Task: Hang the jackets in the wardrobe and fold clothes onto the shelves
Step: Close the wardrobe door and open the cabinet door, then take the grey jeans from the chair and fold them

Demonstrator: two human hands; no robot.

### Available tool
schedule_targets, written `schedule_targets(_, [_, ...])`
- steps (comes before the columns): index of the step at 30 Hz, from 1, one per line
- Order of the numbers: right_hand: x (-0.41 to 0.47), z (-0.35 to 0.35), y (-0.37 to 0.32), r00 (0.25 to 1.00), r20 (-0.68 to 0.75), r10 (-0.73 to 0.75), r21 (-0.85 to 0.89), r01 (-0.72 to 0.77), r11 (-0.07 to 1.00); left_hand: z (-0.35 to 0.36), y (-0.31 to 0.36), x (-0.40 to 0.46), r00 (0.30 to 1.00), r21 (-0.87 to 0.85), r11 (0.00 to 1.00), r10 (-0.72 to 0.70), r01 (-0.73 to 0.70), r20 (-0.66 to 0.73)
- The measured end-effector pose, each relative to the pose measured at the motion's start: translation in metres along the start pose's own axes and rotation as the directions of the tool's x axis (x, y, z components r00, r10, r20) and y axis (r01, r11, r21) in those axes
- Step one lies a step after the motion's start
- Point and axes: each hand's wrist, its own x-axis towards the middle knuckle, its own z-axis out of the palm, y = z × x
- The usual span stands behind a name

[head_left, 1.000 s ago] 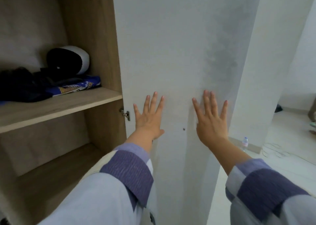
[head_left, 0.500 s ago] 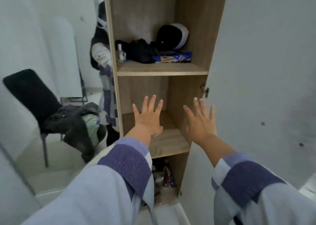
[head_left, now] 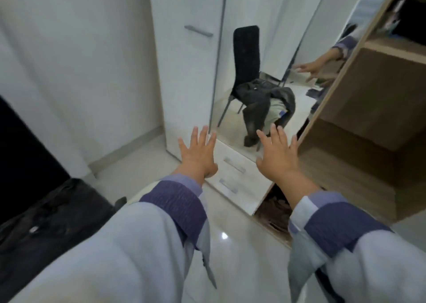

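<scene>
2 hands (head_left: 198,155) – 2 drawers (head_left: 235,165) – 1 mirror (head_left: 265,49)

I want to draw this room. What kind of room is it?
Probably a bedroom or dressing room: there is a white wardrobe with a mirror, open wooden shelves, and a chair piled with clothes in the reflection.

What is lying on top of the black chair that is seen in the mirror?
A dark jacket is draped over the chair seat, with a pale green garment under it. The seat itself is covered.

Mirror (head_left: 260,56) sits left of the open shelves (head_left: 378,109). Drawers (head_left: 239,176) lie below it. Jackets (head_left: 265,95) lie on the chair (head_left: 246,49) reflected there.
</scene>
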Motion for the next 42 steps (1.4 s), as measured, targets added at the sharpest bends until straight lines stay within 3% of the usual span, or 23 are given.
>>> schedule_targets(5, [0.010, 0.013, -0.121, 0.964, 0.002, -0.267, -0.022, 0.267, 0.963, 0.021, -0.114, -0.050, 0.959, -0.051, 0.958, -0.280, 0.282, 0.043])
schedule_targets(12, [0.010, 0.022, -0.293, 0.829, 0.045, -0.558, -0.007, 0.558, 0.829, 0.049, -0.258, -0.119, 0.826, -0.127, 0.817, -0.551, 0.563, 0.120])
schedule_targets(18, [0.004, 0.045, -0.429, 0.699, 0.113, -0.706, -0.018, 0.712, 0.702, 0.084, -0.371, -0.162, 0.737, -0.177, 0.716, -0.647, 0.675, 0.193])
schedule_targets(27, [0.001, 0.142, -0.585, 0.513, 0.246, -0.822, 0.057, 0.839, 0.541, 0.196, -0.502, -0.185, 0.616, -0.185, 0.594, -0.699, 0.783, 0.363])
schedule_targets(32, [0.031, 0.201, -0.643, 0.520, 0.264, -0.812, 0.109, 0.821, 0.561, 0.269, -0.544, -0.187, 0.640, -0.114, 0.642, -0.700, 0.759, 0.318])
schedule_targets(38, [0.041, 0.265, -0.669, 0.481, 0.233, -0.845, 0.065, 0.860, 0.507, 0.328, -0.566, -0.182, 0.626, -0.001, 0.658, -0.716, 0.753, 0.307])
schedule_targets(42, [0.043, 0.283, -0.665, 0.544, 0.175, -0.820, -0.087, 0.838, 0.538, 0.338, -0.571, -0.181, 0.663, 0.017, 0.686, -0.709, 0.727, 0.241])
